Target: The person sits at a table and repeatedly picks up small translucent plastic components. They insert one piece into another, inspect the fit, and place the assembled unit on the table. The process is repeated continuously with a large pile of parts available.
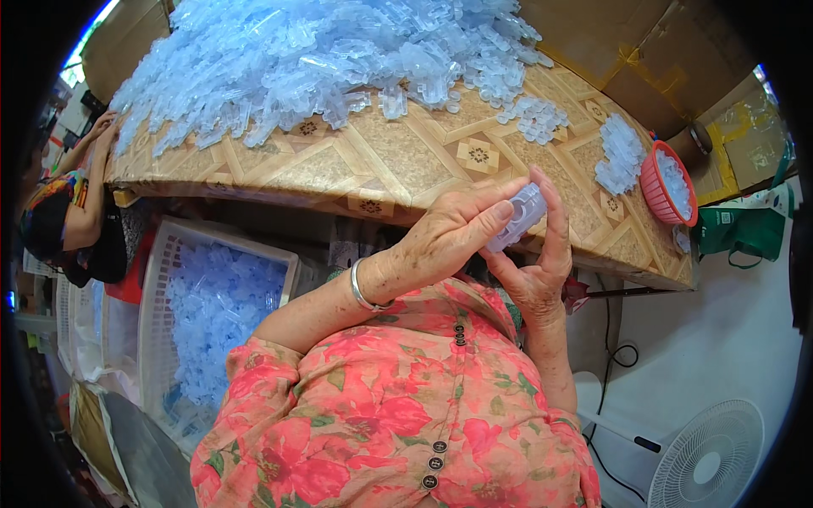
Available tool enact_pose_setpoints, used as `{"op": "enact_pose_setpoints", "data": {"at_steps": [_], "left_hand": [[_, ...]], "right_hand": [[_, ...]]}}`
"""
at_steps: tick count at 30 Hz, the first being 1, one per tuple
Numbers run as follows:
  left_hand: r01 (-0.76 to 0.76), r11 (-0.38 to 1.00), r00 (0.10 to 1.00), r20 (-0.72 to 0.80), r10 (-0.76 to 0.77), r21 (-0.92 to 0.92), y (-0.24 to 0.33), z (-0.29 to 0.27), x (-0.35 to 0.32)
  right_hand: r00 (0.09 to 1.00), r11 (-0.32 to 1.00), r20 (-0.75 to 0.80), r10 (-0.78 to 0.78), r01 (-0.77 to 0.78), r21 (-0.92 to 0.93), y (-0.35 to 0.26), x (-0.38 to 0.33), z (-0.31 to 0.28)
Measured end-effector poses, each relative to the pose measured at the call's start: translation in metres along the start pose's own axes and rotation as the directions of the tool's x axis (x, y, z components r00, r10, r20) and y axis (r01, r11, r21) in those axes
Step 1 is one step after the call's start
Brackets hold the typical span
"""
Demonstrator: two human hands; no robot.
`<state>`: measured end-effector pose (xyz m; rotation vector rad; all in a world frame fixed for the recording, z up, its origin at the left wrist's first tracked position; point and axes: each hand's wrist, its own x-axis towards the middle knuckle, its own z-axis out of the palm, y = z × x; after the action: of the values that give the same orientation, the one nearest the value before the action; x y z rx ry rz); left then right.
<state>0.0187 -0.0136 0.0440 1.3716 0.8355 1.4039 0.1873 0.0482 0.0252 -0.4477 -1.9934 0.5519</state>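
Patterned tan counter [406, 152] fills the upper frame, heaped with pale blue plastic pieces [322, 51]. At centre right, both my hands pinch one small clear plastic part [518, 217] above the counter's near edge: left hand [449, 241] fingers curled over it, right hand [538, 267] thumb and fingers cupping from below. My grip looks light, so the slick part could slip and drop toward the white basket [161, 322] at lower left.

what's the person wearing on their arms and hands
Both hands are bare, no gloves. The left hand has a thin silver bangle at the wrist. The right hand wears nothing. Sleeves of a coral floral shirt with dark buttons end short, leaving both forearms uncovered.
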Motion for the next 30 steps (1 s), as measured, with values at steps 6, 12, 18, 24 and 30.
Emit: {"op": "enact_pose_setpoints", "data": {"at_steps": [6, 12, 18, 24, 30], "left_hand": [[-0.137, 0.978, 0.990, 0.050, 0.131, 0.160, -0.005, 0.000, -0.001], [-0.214, 0.917, 0.970, 0.187, 0.157, 0.337, 0.005, -0.010, 0.000], [-0.152, 0.970, 0.975, 0.191, 0.115, 0.189, 0.002, -0.013, 0.001], [-0.074, 0.997, 0.983, 0.167, 0.070, 0.014, -0.006, -0.012, 0.001], [0.026, 0.995, 0.987, 0.163, -0.011, -0.091, -0.001, -0.012, 0.002]], "right_hand": [[1.000, 0.999, -0.022, 0.006, -0.005, 0.050, 0.001, -0.002, 0.001], [1.000, 0.998, -0.012, 0.016, -0.015, 0.068, 0.001, -0.004, -0.001], [0.999, 0.996, -0.033, -0.004, 0.007, 0.089, 0.006, -0.006, 0.002], [0.999, 0.996, 0.035, 0.033, -0.036, 0.083, 0.005, -0.006, -0.006], [0.999, 0.995, 0.009, 0.051, -0.052, 0.083, 0.002, -0.005, -0.002]]}}
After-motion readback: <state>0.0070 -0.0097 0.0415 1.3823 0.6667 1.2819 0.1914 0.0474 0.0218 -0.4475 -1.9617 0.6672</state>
